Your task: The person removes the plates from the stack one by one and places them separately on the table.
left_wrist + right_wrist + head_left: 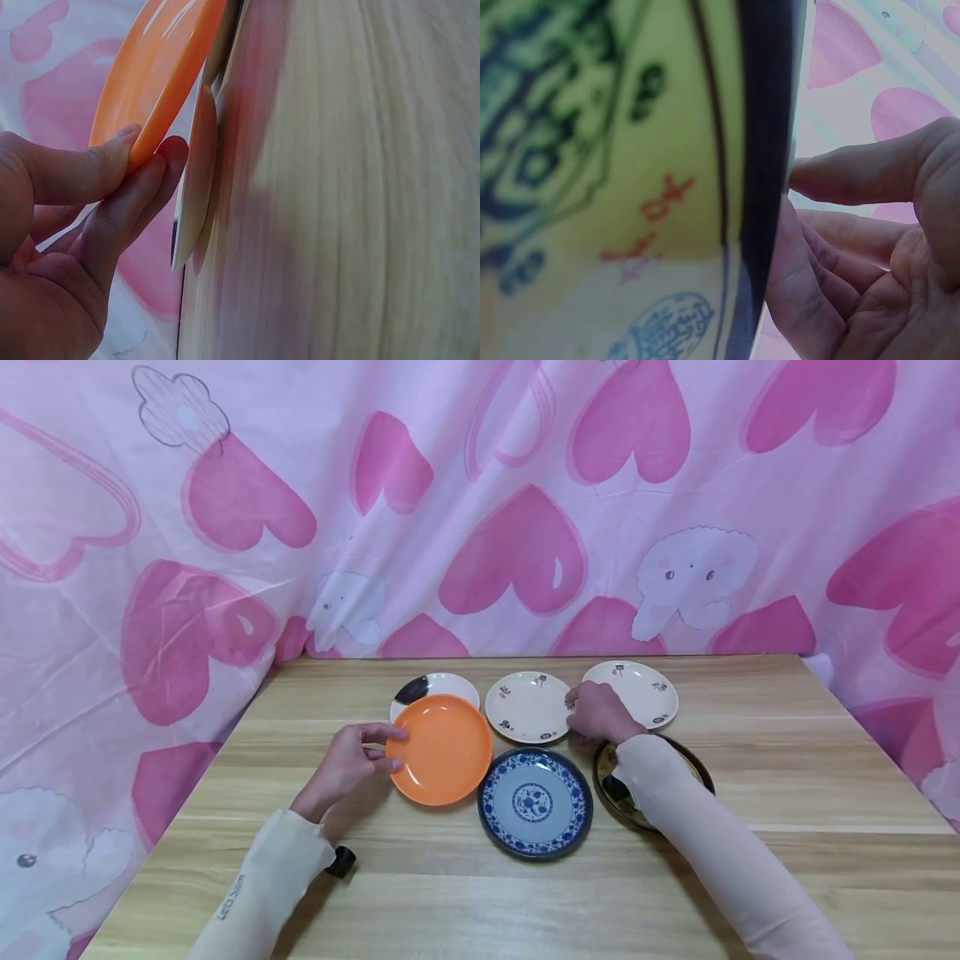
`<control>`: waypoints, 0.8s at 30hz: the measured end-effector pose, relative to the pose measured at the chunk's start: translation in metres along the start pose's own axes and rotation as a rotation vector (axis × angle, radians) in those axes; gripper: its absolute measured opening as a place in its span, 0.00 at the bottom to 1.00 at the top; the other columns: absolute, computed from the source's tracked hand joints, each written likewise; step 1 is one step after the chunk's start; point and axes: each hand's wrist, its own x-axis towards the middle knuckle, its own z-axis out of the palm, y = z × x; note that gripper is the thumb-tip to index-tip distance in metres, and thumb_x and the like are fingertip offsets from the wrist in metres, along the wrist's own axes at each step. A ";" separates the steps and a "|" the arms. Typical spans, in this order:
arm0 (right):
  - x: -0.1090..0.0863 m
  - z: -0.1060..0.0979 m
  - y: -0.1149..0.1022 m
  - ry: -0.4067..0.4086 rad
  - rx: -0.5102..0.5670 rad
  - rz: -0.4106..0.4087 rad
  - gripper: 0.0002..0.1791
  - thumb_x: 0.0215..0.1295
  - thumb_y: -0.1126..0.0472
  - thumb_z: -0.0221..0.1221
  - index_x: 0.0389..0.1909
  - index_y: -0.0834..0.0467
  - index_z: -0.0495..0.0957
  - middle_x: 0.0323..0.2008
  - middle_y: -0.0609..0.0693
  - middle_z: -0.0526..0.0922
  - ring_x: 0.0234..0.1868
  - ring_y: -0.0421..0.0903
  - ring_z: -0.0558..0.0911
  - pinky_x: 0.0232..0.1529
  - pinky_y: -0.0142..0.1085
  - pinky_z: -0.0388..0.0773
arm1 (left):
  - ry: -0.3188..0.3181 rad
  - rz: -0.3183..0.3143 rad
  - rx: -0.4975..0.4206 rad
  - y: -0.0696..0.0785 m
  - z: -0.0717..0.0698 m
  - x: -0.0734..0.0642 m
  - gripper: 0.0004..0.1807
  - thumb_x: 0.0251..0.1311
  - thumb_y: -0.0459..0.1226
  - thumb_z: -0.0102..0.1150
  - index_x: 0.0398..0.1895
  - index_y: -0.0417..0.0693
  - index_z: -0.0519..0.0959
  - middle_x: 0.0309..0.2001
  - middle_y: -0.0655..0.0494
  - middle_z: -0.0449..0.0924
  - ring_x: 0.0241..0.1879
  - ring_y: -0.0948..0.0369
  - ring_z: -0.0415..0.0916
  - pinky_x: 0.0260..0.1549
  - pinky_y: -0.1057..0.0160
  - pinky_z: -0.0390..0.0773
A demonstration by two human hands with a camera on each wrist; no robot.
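Observation:
My left hand (351,767) pinches the left rim of an orange plate (442,750), thumb on top and fingers beneath. In the left wrist view the orange plate (161,75) is held above the table, over a white plate (199,176) with a dark patch. My right hand (603,714) pinches the right rim of the middle cream plate (527,708), which has small dark prints. Under the right forearm lies a dark-rimmed patterned plate (701,768), partly hidden by the sleeve; it fills much of the right wrist view.
A blue-and-white floral plate (534,806) lies at the centre front. Another cream printed plate (645,693) sits at the back right, beyond the right hand. The wooden table (465,910) ends at a pink heart-patterned cloth (517,552) behind.

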 end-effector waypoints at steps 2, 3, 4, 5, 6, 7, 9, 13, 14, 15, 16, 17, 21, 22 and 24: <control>0.000 0.000 0.000 -0.002 -0.002 0.001 0.29 0.58 0.68 0.57 0.63 0.67 0.75 0.32 0.57 0.87 0.16 0.39 0.78 0.21 0.29 0.75 | -0.006 -0.001 0.005 -0.002 -0.002 -0.001 0.22 0.53 0.24 0.70 0.54 0.36 0.82 0.61 0.38 0.79 0.42 0.55 0.86 0.40 0.65 0.87; 0.000 -0.001 0.000 -0.005 -0.001 0.004 0.29 0.58 0.68 0.57 0.63 0.67 0.75 0.31 0.57 0.87 0.16 0.39 0.78 0.21 0.29 0.75 | -0.015 0.002 0.007 -0.003 -0.003 -0.002 0.22 0.53 0.24 0.70 0.54 0.36 0.82 0.61 0.37 0.79 0.43 0.55 0.86 0.40 0.65 0.88; 0.000 -0.001 -0.001 -0.008 0.003 0.008 0.29 0.58 0.68 0.57 0.64 0.67 0.74 0.31 0.56 0.87 0.16 0.39 0.78 0.20 0.29 0.75 | -0.020 0.000 0.016 -0.004 -0.004 -0.002 0.22 0.53 0.24 0.70 0.54 0.36 0.82 0.60 0.37 0.80 0.43 0.55 0.85 0.41 0.65 0.87; 0.000 -0.001 -0.001 -0.011 0.006 0.011 0.29 0.58 0.68 0.57 0.64 0.67 0.74 0.31 0.56 0.87 0.16 0.39 0.78 0.20 0.29 0.75 | -0.025 -0.010 0.025 -0.004 -0.005 -0.003 0.22 0.53 0.24 0.70 0.54 0.37 0.82 0.60 0.38 0.80 0.43 0.55 0.85 0.41 0.65 0.87; 0.000 -0.001 -0.001 -0.012 0.007 0.014 0.29 0.58 0.68 0.57 0.64 0.67 0.74 0.32 0.57 0.87 0.16 0.39 0.78 0.19 0.29 0.75 | -0.030 -0.019 0.037 -0.004 -0.006 -0.004 0.22 0.53 0.24 0.70 0.54 0.38 0.82 0.59 0.39 0.81 0.43 0.55 0.85 0.41 0.65 0.87; 0.000 -0.001 -0.001 -0.013 0.008 0.017 0.29 0.58 0.68 0.57 0.64 0.67 0.75 0.32 0.57 0.87 0.16 0.39 0.78 0.19 0.29 0.75 | -0.038 -0.027 0.045 -0.004 -0.007 -0.005 0.22 0.54 0.25 0.70 0.54 0.38 0.82 0.59 0.40 0.81 0.44 0.56 0.84 0.42 0.65 0.87; 0.000 0.000 -0.001 -0.014 0.010 0.018 0.28 0.59 0.68 0.57 0.64 0.67 0.75 0.35 0.58 0.87 0.16 0.39 0.78 0.19 0.29 0.74 | -0.054 -0.044 0.059 -0.005 -0.008 -0.006 0.22 0.54 0.25 0.70 0.54 0.39 0.82 0.59 0.40 0.81 0.43 0.56 0.84 0.42 0.64 0.87; 0.000 0.000 -0.001 -0.013 0.005 0.018 0.28 0.59 0.68 0.57 0.63 0.67 0.75 0.36 0.59 0.87 0.16 0.39 0.77 0.19 0.29 0.74 | -0.076 -0.044 0.068 -0.008 -0.009 -0.007 0.21 0.54 0.25 0.70 0.53 0.40 0.83 0.58 0.40 0.81 0.42 0.57 0.84 0.42 0.64 0.88; 0.000 -0.001 -0.001 -0.015 0.005 0.017 0.28 0.60 0.68 0.57 0.63 0.67 0.75 0.36 0.59 0.86 0.16 0.39 0.77 0.19 0.29 0.74 | -0.078 -0.040 0.072 -0.009 -0.010 -0.007 0.20 0.54 0.25 0.70 0.52 0.40 0.83 0.58 0.40 0.81 0.42 0.56 0.84 0.41 0.64 0.87; 0.000 -0.001 -0.001 -0.015 0.004 0.017 0.28 0.60 0.68 0.57 0.63 0.67 0.75 0.35 0.59 0.86 0.16 0.39 0.77 0.19 0.29 0.74 | -0.079 -0.033 0.077 -0.009 -0.010 -0.007 0.20 0.53 0.25 0.71 0.52 0.39 0.83 0.57 0.41 0.82 0.43 0.56 0.84 0.41 0.65 0.87; 0.000 -0.001 -0.001 -0.015 0.006 0.019 0.28 0.59 0.68 0.57 0.63 0.67 0.75 0.36 0.59 0.86 0.16 0.39 0.77 0.19 0.29 0.74 | -0.081 -0.028 0.086 -0.010 -0.010 -0.008 0.20 0.53 0.25 0.71 0.51 0.40 0.83 0.56 0.41 0.83 0.43 0.56 0.83 0.41 0.65 0.87; 0.000 -0.001 -0.001 -0.013 0.006 0.019 0.28 0.59 0.68 0.57 0.63 0.66 0.75 0.36 0.59 0.87 0.16 0.39 0.77 0.19 0.29 0.74 | -0.083 -0.024 0.094 -0.010 -0.011 -0.008 0.19 0.53 0.25 0.71 0.50 0.40 0.84 0.55 0.42 0.83 0.44 0.56 0.83 0.42 0.65 0.87; 0.001 0.000 -0.001 -0.005 -0.005 0.013 0.28 0.59 0.68 0.58 0.62 0.66 0.76 0.44 0.62 0.86 0.17 0.39 0.77 0.22 0.29 0.74 | -0.105 -0.011 0.123 -0.013 -0.012 -0.009 0.19 0.52 0.24 0.70 0.50 0.39 0.84 0.52 0.43 0.85 0.44 0.56 0.82 0.42 0.64 0.87; 0.001 0.000 -0.001 -0.003 -0.006 0.013 0.27 0.59 0.68 0.58 0.62 0.66 0.76 0.46 0.62 0.86 0.17 0.39 0.77 0.22 0.29 0.74 | -0.110 -0.015 0.127 -0.013 -0.013 -0.009 0.19 0.52 0.23 0.70 0.49 0.39 0.84 0.51 0.43 0.85 0.43 0.57 0.83 0.42 0.64 0.87; 0.002 0.000 -0.001 -0.002 -0.013 0.011 0.27 0.59 0.68 0.58 0.62 0.66 0.76 0.49 0.63 0.85 0.18 0.39 0.77 0.22 0.29 0.74 | -0.119 -0.023 0.132 -0.014 -0.014 -0.010 0.19 0.52 0.23 0.69 0.49 0.39 0.84 0.51 0.44 0.85 0.41 0.57 0.83 0.42 0.63 0.87</control>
